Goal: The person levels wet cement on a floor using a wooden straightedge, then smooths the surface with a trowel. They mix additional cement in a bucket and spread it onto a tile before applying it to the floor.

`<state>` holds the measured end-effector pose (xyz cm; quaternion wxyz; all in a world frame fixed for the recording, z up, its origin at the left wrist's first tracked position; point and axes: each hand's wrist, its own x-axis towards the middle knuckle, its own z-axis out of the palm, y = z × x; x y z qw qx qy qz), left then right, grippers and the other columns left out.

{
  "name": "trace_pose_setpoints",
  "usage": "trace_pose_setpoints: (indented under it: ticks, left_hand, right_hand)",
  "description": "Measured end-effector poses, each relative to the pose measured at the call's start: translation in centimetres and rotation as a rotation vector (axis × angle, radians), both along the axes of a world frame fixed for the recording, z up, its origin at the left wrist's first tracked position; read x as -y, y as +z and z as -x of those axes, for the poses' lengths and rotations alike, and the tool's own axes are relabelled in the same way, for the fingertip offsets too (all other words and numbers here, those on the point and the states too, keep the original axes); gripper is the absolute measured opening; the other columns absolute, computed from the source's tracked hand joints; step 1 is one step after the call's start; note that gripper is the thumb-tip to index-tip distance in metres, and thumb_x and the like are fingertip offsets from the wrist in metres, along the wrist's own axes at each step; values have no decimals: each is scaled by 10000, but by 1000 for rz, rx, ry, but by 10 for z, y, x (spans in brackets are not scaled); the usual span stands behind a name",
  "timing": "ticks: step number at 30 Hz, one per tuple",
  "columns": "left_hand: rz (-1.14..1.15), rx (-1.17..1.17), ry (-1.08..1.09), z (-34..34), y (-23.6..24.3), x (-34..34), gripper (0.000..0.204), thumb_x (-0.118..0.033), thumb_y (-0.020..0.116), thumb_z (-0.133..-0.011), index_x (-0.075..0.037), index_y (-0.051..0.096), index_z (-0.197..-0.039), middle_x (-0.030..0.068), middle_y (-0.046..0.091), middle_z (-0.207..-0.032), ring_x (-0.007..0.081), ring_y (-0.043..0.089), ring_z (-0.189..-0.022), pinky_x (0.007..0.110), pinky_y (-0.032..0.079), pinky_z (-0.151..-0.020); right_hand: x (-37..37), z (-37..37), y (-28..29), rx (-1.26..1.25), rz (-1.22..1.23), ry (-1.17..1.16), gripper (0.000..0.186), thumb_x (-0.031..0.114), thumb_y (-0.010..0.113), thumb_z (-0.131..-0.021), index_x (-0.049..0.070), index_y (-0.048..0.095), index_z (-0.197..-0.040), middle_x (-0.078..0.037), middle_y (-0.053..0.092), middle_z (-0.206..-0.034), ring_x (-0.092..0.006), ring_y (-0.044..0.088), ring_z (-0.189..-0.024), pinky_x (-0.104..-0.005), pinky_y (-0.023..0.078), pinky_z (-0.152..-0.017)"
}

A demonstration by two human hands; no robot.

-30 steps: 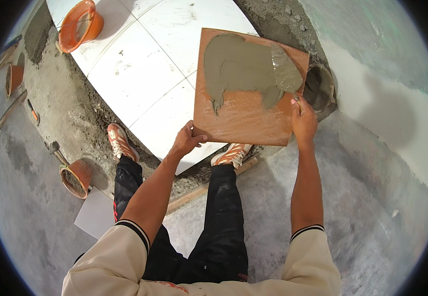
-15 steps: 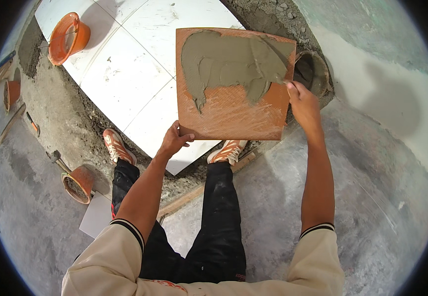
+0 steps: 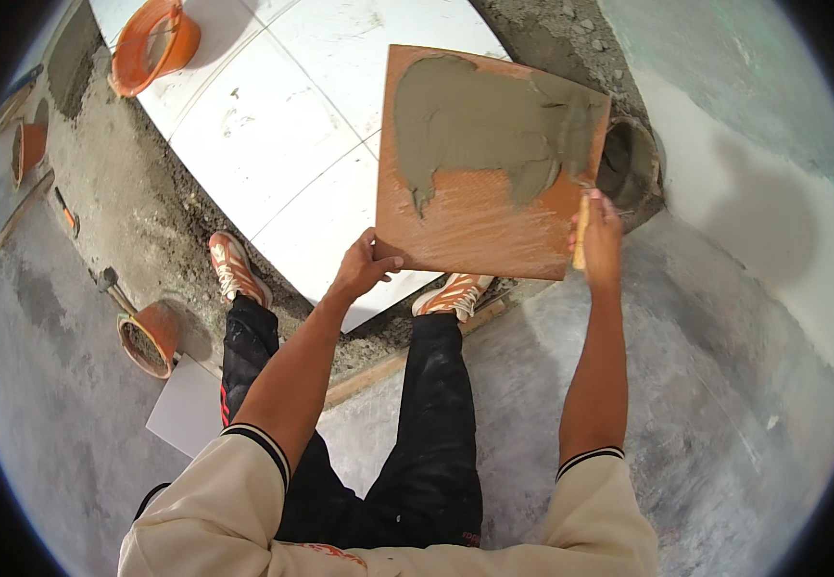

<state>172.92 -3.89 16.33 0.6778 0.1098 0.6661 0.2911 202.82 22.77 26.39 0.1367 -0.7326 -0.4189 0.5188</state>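
My left hand (image 3: pixel 366 266) grips the near left corner of a square tile (image 3: pixel 494 231), its terracotta back facing up. Grey mortar (image 3: pixel 475 130) lies spread over the far part of that back, with ragged edges toward me. In my right hand (image 3: pixel 600 236) is a trowel (image 3: pixel 581 231) with a pale wooden handle. Its blade, blurred and smeared with mortar, rests along the tile's right edge. Just beyond that edge stands a bucket (image 3: pixel 633 159) with dark grey contents, partly hidden by the tile.
White tiles (image 3: pixel 258 125) cover the floor ahead, an orange bucket (image 3: pixel 186 43) standing on them at far left. Another bucket (image 3: pixel 152 337) of mortar sits left of my feet beside a loose white tile (image 3: pixel 186 409). A wall (image 3: pixel 725 115) rises at right; a wooden strip (image 3: pixel 369 380) edges the rough ground.
The trowel has swung to the tile's right edge, its handle now pointing toward me. The tile has shifted slightly right in view and tilted, and the mortar's right side looks smoothed.
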Motion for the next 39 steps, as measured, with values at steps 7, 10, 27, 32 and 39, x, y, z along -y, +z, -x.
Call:
trace_pose_setpoints:
  ticks: [7,10,27,32,39]
  left_hand:
    - [-29,-24,0,-2,4,-4,467,-82,803,-903,-5,572,-1301,143,750,-1017,202,747,-895,344,635,-702]
    - [-45,-13,40,-3,10,-6,415,-71,793,-896,0,587,-1249,149,749,-987,208,740,-837,370,629,-686]
    - [-15,-37,-40,0,10,-6,483,-120,802,-888,20,572,-1290,157,750,-985,211,744,-849,348,632,-709]
    - [-11,-57,-18,1,7,-3,448,-100,822,-880,16,584,-1241,177,756,-993,224,754,-817,352,627,-664]
    - [-11,-62,-56,1,7,-7,511,-119,827,-890,12,560,-1306,168,755,-1012,209,748,-852,337,629,-677]
  right_hand:
    - [42,131,2,48,76,213,492,441,482,-1126,40,641,-1363,-79,644,-827,-130,587,-511,-302,492,-450]
    - [42,158,4,45,84,279,506,431,472,-1124,37,629,-1399,-88,653,-831,-135,595,-509,-309,501,-459]
    - [127,49,31,292,-128,905,392,337,563,-1097,15,679,-1288,-274,727,-1078,-461,709,-987,-470,558,-835]
    - [126,53,42,346,-238,681,386,311,566,-1101,-1,680,-1296,-270,734,-1086,-465,715,-1012,-466,560,-862]
    - [-39,102,4,622,-484,796,494,455,508,-1105,-8,674,-1158,-241,703,-897,-459,677,-830,-497,535,-776]
